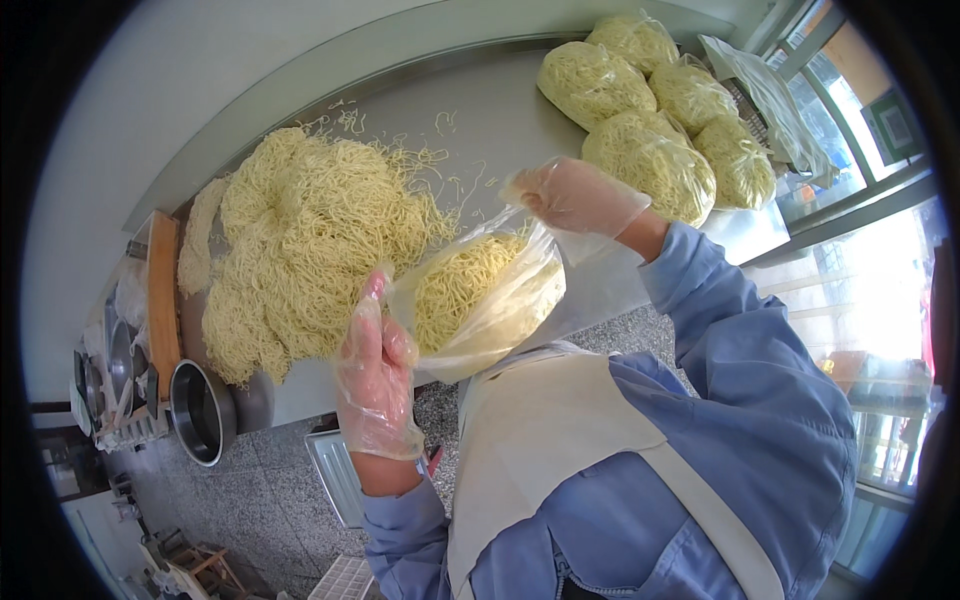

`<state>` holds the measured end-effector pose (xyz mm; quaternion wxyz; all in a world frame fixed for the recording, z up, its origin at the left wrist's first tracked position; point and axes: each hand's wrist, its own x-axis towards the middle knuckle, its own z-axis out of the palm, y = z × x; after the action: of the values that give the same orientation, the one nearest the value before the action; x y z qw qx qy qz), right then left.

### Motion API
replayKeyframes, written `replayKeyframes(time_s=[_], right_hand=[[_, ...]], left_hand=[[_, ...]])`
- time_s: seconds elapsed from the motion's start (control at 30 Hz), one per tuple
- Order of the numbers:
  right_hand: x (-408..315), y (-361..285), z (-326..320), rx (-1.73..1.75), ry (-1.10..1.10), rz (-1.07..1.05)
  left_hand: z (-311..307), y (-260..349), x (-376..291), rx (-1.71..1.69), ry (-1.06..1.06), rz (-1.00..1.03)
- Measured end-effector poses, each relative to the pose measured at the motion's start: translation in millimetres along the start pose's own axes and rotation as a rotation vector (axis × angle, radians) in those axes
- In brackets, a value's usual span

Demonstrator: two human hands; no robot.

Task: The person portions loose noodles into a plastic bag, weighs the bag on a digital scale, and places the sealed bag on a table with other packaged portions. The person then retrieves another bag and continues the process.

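A clear plastic bag of noodles (491,300) lies on its side at the near edge of the steel table (499,97), its mouth spread wide. On its left side, my left hand (379,371), in a thin clear glove, holds the rim. My right hand (574,196), gloved too, grips the opposite rim, fingers curled in. Loose pale yellow noodles (315,240) form a large heap left of the bag, close to my left hand. Some strands lie scattered behind it.
Several filled noodle bags (649,161) crowd the table's right end. A wooden board (163,285) stands at the left end, beside a round metal pan (202,412). A metal tray (335,476) is below the table edge. Windows are on the right.
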<state>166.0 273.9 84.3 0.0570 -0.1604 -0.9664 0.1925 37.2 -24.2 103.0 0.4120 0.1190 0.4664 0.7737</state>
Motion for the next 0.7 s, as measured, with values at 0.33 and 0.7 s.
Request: replayKeyframes(time_s=[0.33, 0.7], right_hand=[[21, 37, 68, -0.144, -0.025, 0.457], [6, 114, 61, 0.275, -0.080, 0.396]], left_hand=[[19, -2, -12, 0.151, 0.082, 0.039], [10, -3, -14, 0.016, 0.215, 0.015]])
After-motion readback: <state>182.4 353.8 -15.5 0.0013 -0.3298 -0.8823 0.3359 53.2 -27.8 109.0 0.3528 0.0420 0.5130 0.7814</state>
